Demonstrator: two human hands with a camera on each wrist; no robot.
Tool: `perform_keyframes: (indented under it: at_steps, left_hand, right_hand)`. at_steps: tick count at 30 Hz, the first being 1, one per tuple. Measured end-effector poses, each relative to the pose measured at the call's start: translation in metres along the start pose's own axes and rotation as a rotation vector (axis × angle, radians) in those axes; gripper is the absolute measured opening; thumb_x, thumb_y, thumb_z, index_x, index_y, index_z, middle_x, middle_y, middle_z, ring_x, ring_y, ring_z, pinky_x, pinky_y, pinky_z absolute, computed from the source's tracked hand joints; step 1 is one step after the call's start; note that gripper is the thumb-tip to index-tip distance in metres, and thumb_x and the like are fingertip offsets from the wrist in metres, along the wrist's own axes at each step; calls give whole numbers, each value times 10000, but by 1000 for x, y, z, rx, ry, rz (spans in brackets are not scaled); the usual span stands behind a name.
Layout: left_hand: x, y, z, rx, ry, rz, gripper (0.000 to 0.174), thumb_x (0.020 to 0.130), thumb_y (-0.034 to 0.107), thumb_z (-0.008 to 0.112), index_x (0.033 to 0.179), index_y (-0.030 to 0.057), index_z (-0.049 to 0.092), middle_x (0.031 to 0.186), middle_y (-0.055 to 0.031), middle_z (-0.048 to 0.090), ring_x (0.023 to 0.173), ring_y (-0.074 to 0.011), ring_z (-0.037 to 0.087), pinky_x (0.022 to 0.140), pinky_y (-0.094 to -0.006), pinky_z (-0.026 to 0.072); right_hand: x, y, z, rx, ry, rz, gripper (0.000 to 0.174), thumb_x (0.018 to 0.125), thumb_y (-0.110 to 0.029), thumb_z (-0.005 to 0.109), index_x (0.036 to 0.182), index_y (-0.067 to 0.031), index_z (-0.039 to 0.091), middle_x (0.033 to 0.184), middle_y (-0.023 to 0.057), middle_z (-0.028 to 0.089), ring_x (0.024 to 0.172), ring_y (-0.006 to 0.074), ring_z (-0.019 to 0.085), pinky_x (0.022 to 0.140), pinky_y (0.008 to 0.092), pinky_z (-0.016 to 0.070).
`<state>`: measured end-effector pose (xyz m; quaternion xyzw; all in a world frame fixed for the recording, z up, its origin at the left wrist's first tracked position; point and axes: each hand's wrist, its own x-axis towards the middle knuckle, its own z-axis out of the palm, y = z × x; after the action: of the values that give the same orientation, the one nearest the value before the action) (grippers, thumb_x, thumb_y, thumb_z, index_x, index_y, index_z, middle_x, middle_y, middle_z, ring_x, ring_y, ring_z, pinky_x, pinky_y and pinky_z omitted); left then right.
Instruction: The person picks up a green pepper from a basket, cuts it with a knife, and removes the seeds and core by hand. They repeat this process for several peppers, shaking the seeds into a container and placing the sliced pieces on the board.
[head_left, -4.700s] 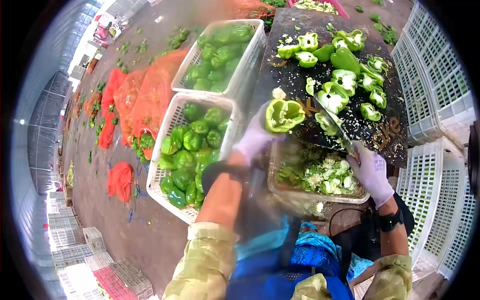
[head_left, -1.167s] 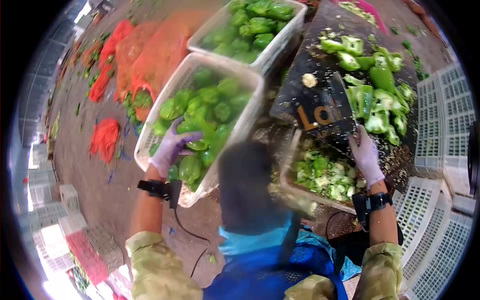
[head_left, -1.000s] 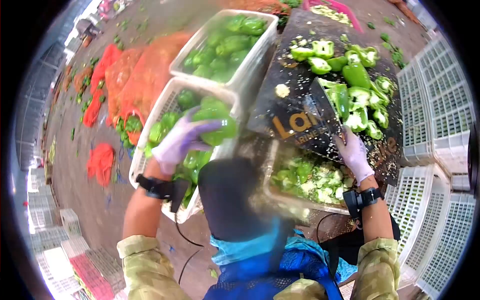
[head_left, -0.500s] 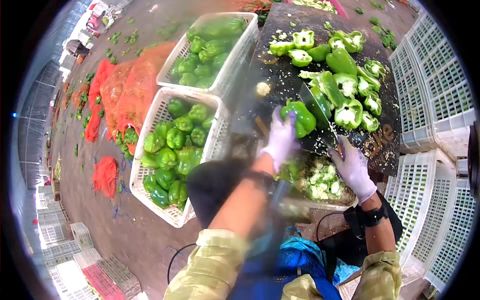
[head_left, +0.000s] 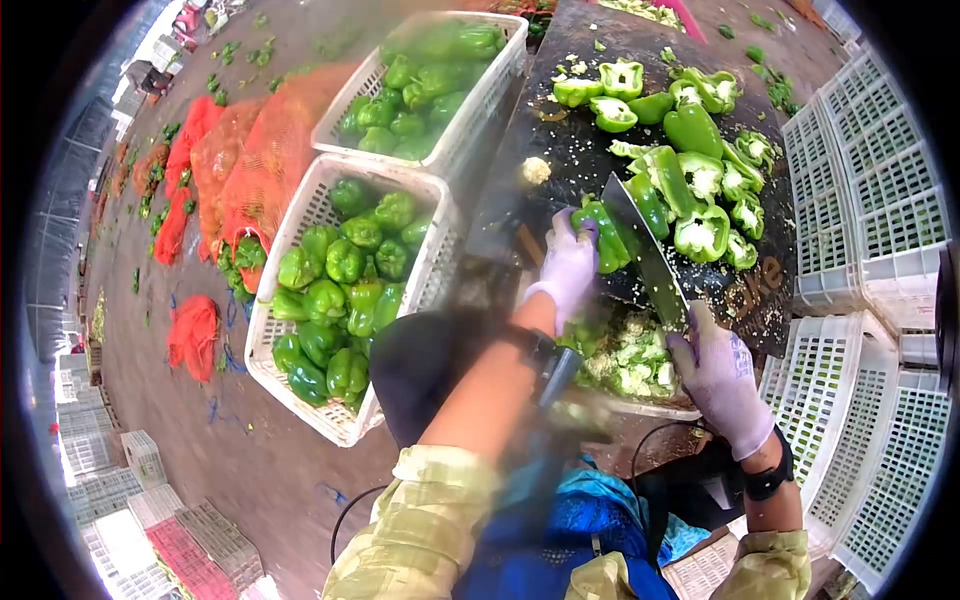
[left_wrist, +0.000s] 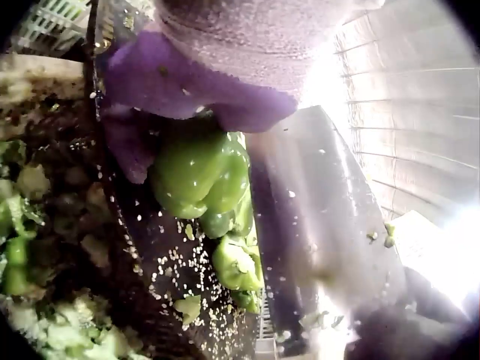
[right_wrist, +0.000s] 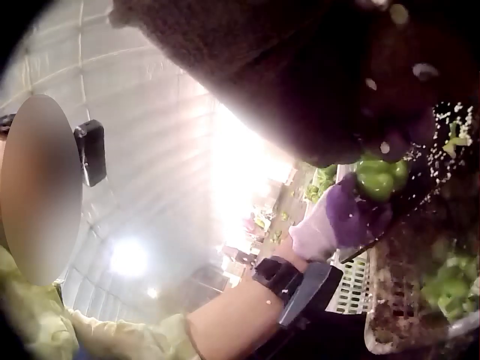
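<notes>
My left hand (head_left: 566, 262), in a white glove with purple fingers, grips a whole green bell pepper (head_left: 604, 238) over the near part of the black board (head_left: 500, 222). Its fingers curl round the pepper's side in the left wrist view, where the broad knife blade (left_wrist: 315, 210) stands right beside the pepper (left_wrist: 196, 171). My right hand (head_left: 724, 380), gloved alike, holds the kitchen knife (head_left: 650, 255) by its handle, mostly hidden by the fingers. The blade points away and overlaps the pepper's right edge. Several cut bell peppers (head_left: 702, 232) lie right of the blade, among scattered seeds.
At the left stand two white crates, a near one (head_left: 335, 425) and a far one (head_left: 470, 135), both full of green peppers. A tub (head_left: 655, 409) of cores and scraps sits below the board's near edge. White crates (head_left: 870, 190) are stacked at the right; orange net sacks (head_left: 280, 160) lie far left.
The left hand has dropped a hollowed pepper, reached into the near crate, and brought a whole pepper to the board, now against the blade. The right hand has kept the knife throughout.
</notes>
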<state>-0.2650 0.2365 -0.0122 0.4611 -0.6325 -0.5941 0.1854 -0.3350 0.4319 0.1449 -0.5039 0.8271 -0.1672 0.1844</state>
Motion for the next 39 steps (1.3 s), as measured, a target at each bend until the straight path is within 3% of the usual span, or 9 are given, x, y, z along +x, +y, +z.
perform_keyframes:
  at_steps: [11,17,19,22,24,26,28,31,39]
  left_hand:
    - [2,6,-13,-250,-152,-133,453,962,301,483,1319,59,344,1176,-339,451,1012,-477,505,901,-498,420]
    - [14,-36,10,-31,-20,252,474,968,313,477,1355,81,331,1262,-317,394,1033,-442,524,881,-439,469]
    - [1,12,7,-198,-2,-115,475,968,318,481,1371,118,329,1285,-306,363,996,-400,556,747,-446,538]
    - [13,37,21,-549,-44,-207,532,934,220,512,1409,153,280,1114,-146,496,884,-242,568,613,-389,532]
    - [27,53,22,-627,-230,-206,630,914,197,553,1444,151,215,1283,-110,429,1046,-258,506,769,-508,507]
    - [36,72,10,-496,-350,-164,631,890,161,571,1447,120,278,1234,-115,524,1073,-296,551,917,-492,465]
    - [49,78,-16,230,-21,342,595,866,134,592,1412,72,362,1288,-143,535,1128,-317,559,1015,-431,416]
    - [71,73,-52,783,166,317,543,838,177,581,1360,110,448,1420,-160,410,1329,-337,362,1109,-413,301]
    - [81,38,-68,1146,-15,154,322,813,145,586,1126,68,582,1208,-165,533,1138,-338,513,958,-427,444]
  right_hand:
    - [76,30,68,19,-83,-7,259,876,-182,566,1025,-7,445,769,242,623,747,423,620,655,520,471]
    - [78,45,81,50,-71,39,317,887,-221,559,1102,-9,461,792,236,631,771,439,612,678,517,483]
    - [79,54,80,80,-50,81,352,899,-251,556,1158,-30,469,836,196,645,780,402,631,680,476,490]
    - [93,71,68,142,110,80,417,893,-288,582,1220,-38,513,849,184,644,763,355,639,689,452,480]
    - [99,84,53,24,209,100,414,899,-276,582,1227,-31,521,815,187,629,729,357,625,669,438,475]
    - [98,73,30,47,201,179,403,910,-267,571,1218,-15,505,776,183,612,694,349,609,629,435,455]
    - [88,62,26,31,365,127,343,926,-257,562,1159,-14,497,688,141,583,592,276,585,523,412,400]
    - [73,37,23,312,199,229,267,921,-176,575,1099,11,505,698,137,599,560,190,560,490,352,394]
    - [75,34,65,208,31,67,266,876,-188,613,1058,-31,499,689,171,577,608,349,585,539,435,429]
